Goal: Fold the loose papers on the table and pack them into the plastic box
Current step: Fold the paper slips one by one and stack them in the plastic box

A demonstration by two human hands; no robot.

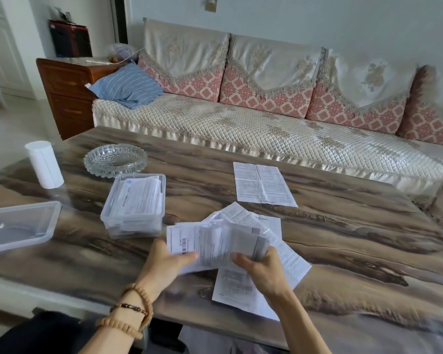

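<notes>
From the head view I'd say this job is somewhere around the middle. The plastic box (133,205) sits on the table (343,238) already holding a stack of folded papers, one lying on top with print showing, filled close to the rim as far as I can tell. Its lid (18,226) lies off to the left, apart from the box, with nothing in it.

What's left: a messy pile of loose papers (253,251) right in front of the person, plus one flat sheet (262,183) lying on its own further back, well apart from the pile.

Both hands are on that pile. The left hand (168,261) grips a printed sheet from the pile's left edge, thumb on top. The right hand (262,270) has its fingers curled around a folded bundle, holding it just above the sheets below. It's a bit blurry there, so I can't tell how many sheets.

No clue if everything fits in the box, looks tight to me.
</notes>
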